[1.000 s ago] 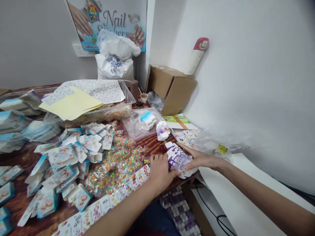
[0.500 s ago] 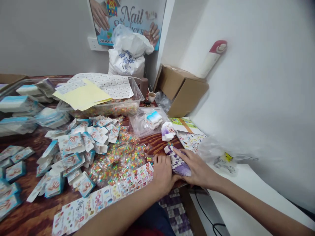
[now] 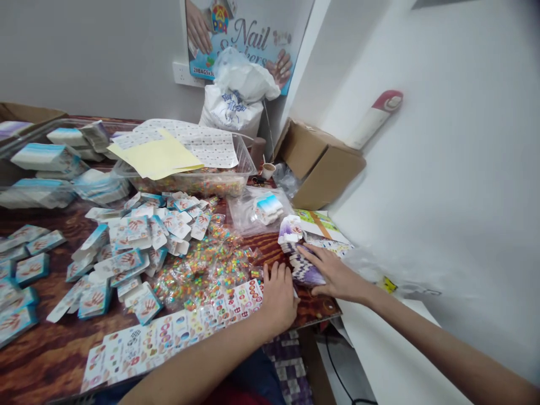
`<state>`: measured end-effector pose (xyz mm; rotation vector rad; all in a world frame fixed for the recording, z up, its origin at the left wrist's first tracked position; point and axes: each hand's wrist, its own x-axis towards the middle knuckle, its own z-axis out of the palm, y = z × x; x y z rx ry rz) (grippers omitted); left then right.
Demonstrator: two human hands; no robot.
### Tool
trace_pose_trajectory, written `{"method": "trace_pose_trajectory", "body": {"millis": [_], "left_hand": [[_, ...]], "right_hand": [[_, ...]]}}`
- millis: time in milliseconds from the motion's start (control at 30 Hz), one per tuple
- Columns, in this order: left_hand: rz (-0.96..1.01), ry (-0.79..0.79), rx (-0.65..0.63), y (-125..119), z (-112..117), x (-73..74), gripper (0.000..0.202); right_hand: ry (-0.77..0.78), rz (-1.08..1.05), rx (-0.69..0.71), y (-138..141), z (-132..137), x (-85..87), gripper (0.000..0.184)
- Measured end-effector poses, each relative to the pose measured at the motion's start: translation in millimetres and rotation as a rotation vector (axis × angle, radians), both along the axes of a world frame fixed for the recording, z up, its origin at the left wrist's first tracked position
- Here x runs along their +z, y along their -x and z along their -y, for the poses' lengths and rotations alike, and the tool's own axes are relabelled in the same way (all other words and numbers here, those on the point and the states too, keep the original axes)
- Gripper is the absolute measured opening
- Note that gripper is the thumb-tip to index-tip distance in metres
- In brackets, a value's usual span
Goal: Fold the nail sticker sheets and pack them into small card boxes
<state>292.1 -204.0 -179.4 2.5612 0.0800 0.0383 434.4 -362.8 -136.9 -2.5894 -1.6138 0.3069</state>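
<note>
Stack of purple-and-white cartons lies on wood-grain tabletop, shifted away from left hand to just beside small purple-and-white box. Right hand reaches over stack, fingers extended, forefinger on top; whether they grip, cannot tell. Left hand rests by sticker strip, fingers loosely bent, nothing seen in them. Stack apparently now minded by right hand alone.

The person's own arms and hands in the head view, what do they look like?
No glove, ring, or watch shows on the left hand or right hand, and no sleeve on either forearm. Dark blue clothing and some red cloth show at the bottom edge.
</note>
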Motion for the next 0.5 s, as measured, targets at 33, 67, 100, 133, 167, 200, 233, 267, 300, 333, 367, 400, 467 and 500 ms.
{"method": "trace_pose_trajectory", "body": {"millis": [33, 67, 100, 133, 167, 200, 233, 267, 300, 333, 367, 400, 467, 500], "left_hand": [[-0.014, 0.003, 0.001, 0, -2, 2.7, 0.065], [-0.024, 0.004, 0.001, 0, -3, 5.3, 0.065], [-0.033, 0.006, 0.000, 0, -5, 7.6, 0.065], [-0.036, 0.006, -0.002, 0, -6, 9.7, 0.065], [-0.038, 0.006, -0.006, 0, -8, 11.6, 0.065], [-0.039, 0.006, -0.010, 2, -8, 13.3, 0.064], [-0.039, 0.008, -0.013, 3, -9, 15.0, 0.064], [-0.038, 0.015, -0.016, 6, -10, 16.8, 0.063], [-0.037, 0.027, -0.018, 9, -10, 18.7, 0.063], [-0.033, 0.043, -0.024, 13, -11, 20.8, 0.062], [-0.024, 0.062, -0.034, 18, -13, 23.0, 0.062], [-0.009, 0.082, -0.049, 25, -15, 25.2, 0.062], [0.025, 0.120, -0.089, 41, -25, 29.8, 0.058], [0.044, 0.142, -0.105, 51, -32, 32.3, 0.054]], "right_hand": [[-0.013, -0.011, 0.000, -1, -2, -0.8, 0.108], [-0.024, -0.014, 0.006, -1, -3, -0.9, 0.108], [-0.029, -0.011, 0.021, -1, -4, -0.5, 0.107], [-0.027, -0.002, 0.039, -1, -5, 0.3, 0.106], [-0.018, 0.008, 0.060, -1, -5, 1.4, 0.105], [-0.005, 0.021, 0.081, -1, -5, 2.5, 0.103], [0.006, 0.036, 0.097, -1, -5, 3.3, 0.102], [0.014, 0.055, 0.109, -1, -5, 3.5, 0.101], [0.015, 0.078, 0.116, -2, -4, 3.0, 0.100], [0.007, 0.105, 0.121, -2, -3, 1.5, 0.100], [-0.008, 0.132, 0.124, -3, -3, -1.0, 0.101], [-0.029, 0.156, 0.130, -4, -2, -4.7, 0.101], [-0.077, 0.197, 0.146, -7, 2, -14.7, 0.104], [-0.105, 0.222, 0.145, -8, 4, -20.4, 0.105]]}}
